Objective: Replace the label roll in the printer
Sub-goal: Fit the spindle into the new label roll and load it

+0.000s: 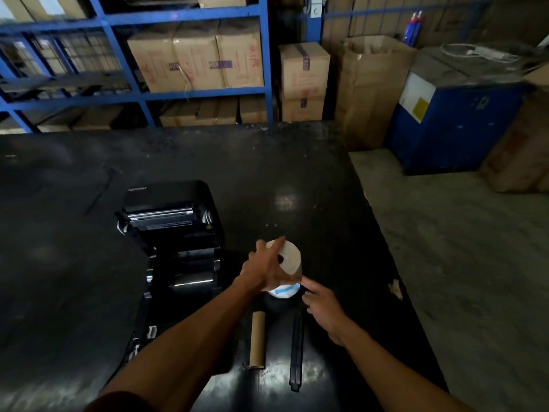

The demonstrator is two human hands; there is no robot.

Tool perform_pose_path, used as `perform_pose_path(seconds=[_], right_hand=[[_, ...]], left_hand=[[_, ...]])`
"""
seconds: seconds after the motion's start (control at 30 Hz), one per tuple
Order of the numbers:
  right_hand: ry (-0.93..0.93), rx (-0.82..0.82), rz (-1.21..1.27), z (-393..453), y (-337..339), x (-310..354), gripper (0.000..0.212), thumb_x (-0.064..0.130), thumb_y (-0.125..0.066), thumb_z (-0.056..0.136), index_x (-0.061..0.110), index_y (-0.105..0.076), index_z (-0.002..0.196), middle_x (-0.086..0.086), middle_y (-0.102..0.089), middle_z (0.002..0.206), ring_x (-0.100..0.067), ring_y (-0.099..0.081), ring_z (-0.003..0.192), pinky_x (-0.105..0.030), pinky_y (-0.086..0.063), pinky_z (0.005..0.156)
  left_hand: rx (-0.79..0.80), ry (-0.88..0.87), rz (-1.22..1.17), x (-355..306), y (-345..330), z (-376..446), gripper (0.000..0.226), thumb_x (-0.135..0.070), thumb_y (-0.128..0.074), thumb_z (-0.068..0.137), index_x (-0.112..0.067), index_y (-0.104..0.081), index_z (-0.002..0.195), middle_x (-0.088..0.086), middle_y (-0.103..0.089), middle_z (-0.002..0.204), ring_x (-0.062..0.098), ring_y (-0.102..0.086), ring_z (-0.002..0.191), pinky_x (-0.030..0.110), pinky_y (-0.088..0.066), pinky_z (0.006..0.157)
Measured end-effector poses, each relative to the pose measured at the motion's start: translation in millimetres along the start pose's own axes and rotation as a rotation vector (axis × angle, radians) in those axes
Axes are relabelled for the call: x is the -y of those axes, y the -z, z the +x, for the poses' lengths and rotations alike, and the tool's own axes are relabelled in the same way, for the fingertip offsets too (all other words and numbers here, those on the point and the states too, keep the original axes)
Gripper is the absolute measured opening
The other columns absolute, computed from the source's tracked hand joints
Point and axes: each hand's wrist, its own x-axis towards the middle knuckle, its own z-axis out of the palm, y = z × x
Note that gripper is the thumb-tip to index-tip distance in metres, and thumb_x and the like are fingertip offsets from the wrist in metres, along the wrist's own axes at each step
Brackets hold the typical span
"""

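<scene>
A dark worktop [312, 179] carries a black printer [175, 233] with its lid swung open, standing left of the hands. Just right of the printer, the left hand [264, 270] grips a tan label roll [289, 260] from its left side, fingers wrapped over the top and held above the worktop, with a white and blue piece [283, 291] showing right under it. The right hand [322, 304] sits just below and right of the roll, fingers loosely curled and touching its lower edge, while an empty cardboard tube [257, 340] and a black spindle bar [296, 352] lie on the worktop nearer the person.
</scene>
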Motion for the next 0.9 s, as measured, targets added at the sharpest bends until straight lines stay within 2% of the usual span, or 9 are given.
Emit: perform_pose_path(seconds=[0.17, 0.3, 0.37, 0.43, 0.5, 0.6, 0.67, 0.77, 0.9], right_hand=[[0.012, -0.197, 0.289, -2.7, -8.9, 26.0, 0.026, 0.014, -0.051, 0.097, 0.025, -0.063, 0.118, -0.006, -0.062, 0.13, -0.017, -0.059, 0.109, -0.034, -0.049, 0.086], [0.027, -0.166, 0.49, -11.8, -23.4, 58.2, 0.033, 0.039, -0.047, 0.097, 0.039, -0.053, 0.13, 0.003, -0.061, 0.13, -0.021, -0.057, 0.119, -0.051, -0.044, 0.102], [-0.001, -0.101, 0.656, -19.8, -36.5, 72.8, 0.027, 0.051, -0.048, 0.093, 0.045, -0.066, 0.112, 0.003, -0.072, 0.115, -0.022, -0.067, 0.106, -0.047, -0.056, 0.089], [0.0, -0.053, 0.758, -27.0, -48.7, 81.9, 0.033, 0.055, -0.044, 0.092, 0.043, -0.075, 0.094, -0.001, -0.077, 0.103, -0.023, -0.072, 0.096, -0.043, -0.06, 0.076], [0.025, -0.034, 0.782, -33.0, -57.3, 87.6, 0.039, 0.054, -0.042, 0.094, 0.041, -0.077, 0.087, -0.003, -0.077, 0.102, -0.024, -0.073, 0.095, -0.045, -0.06, 0.077], [0.042, -0.078, 0.726, -42.4, -68.2, 91.4, 0.034, 0.053, -0.045, 0.093, 0.039, -0.076, 0.09, -0.006, -0.076, 0.106, -0.026, -0.071, 0.098, -0.049, -0.056, 0.085], [0.053, -0.08, 0.651, -47.5, -74.9, 91.9, 0.033, 0.054, -0.046, 0.093, 0.037, -0.071, 0.106, -0.007, -0.074, 0.112, -0.027, -0.07, 0.101, -0.05, -0.055, 0.09], [0.113, -0.097, 0.472, -54.5, -80.9, 94.8, 0.043, 0.049, -0.043, 0.097, 0.033, -0.048, 0.136, -0.007, -0.068, 0.122, -0.025, -0.069, 0.104, -0.049, -0.054, 0.094], [0.341, -0.234, 0.048, -61.4, -77.6, 100.8, 0.049, 0.045, -0.049, 0.096, 0.045, -0.033, 0.142, 0.0, -0.044, 0.148, -0.016, -0.054, 0.123, -0.044, -0.05, 0.101]], left_hand=[[-0.132, -0.015, -0.3, 26.9, 13.6, -7.6, 0.114, -0.062, -0.083, 0.048, -0.036, -0.032, 0.147, 0.007, -0.041, 0.135, 0.019, -0.054, 0.109, 0.035, -0.05, 0.095], [-0.025, 0.01, -0.917, 43.4, 35.0, -26.0, 0.09, -0.046, -0.093, 0.048, -0.044, -0.053, 0.129, 0.003, -0.057, 0.132, 0.025, -0.067, 0.106, 0.043, -0.062, 0.073], [0.032, -0.001, -1.093, 48.0, 43.1, -37.8, 0.073, -0.042, -0.094, 0.051, -0.051, -0.061, 0.115, 0.005, -0.064, 0.123, 0.025, -0.073, 0.095, 0.045, -0.062, 0.067], [0.092, -0.008, -1.198, 52.8, 48.0, -46.9, 0.078, -0.039, -0.093, 0.054, -0.05, -0.057, 0.123, 0.006, -0.064, 0.124, 0.027, -0.073, 0.097, 0.049, -0.06, 0.071], [0.169, 0.006, -1.258, 58.2, 50.8, -53.6, 0.086, -0.039, -0.089, 0.06, -0.051, -0.045, 0.134, 0.004, -0.063, 0.13, 0.028, -0.07, 0.104, 0.048, -0.059, 0.073], [0.267, 0.027, -1.277, 59.3, 52.0, -65.4, 0.075, -0.062, -0.076, 0.067, -0.054, -0.042, 0.134, -0.001, -0.064, 0.13, 0.026, -0.069, 0.108, 0.049, -0.059, 0.074], [0.219, 0.067, -1.246, 56.6, 51.3, -70.8, 0.071, -0.072, -0.072, 0.065, -0.052, -0.047, 0.129, 0.0, -0.068, 0.123, 0.025, -0.071, 0.102, 0.048, -0.06, 0.071], [0.129, 0.085, -1.227, 57.4, 49.6, -75.4, 0.051, -0.061, -0.073, 0.071, -0.043, -0.059, 0.117, 0.005, -0.071, 0.115, 0.026, -0.074, 0.094, 0.047, -0.06, 0.067], [0.109, 0.044, -1.217, 63.2, 54.4, -81.1, 0.044, -0.058, -0.073, 0.072, -0.038, -0.064, 0.11, 0.003, -0.074, 0.107, 0.025, -0.074, 0.091, 0.048, -0.06, 0.066]])
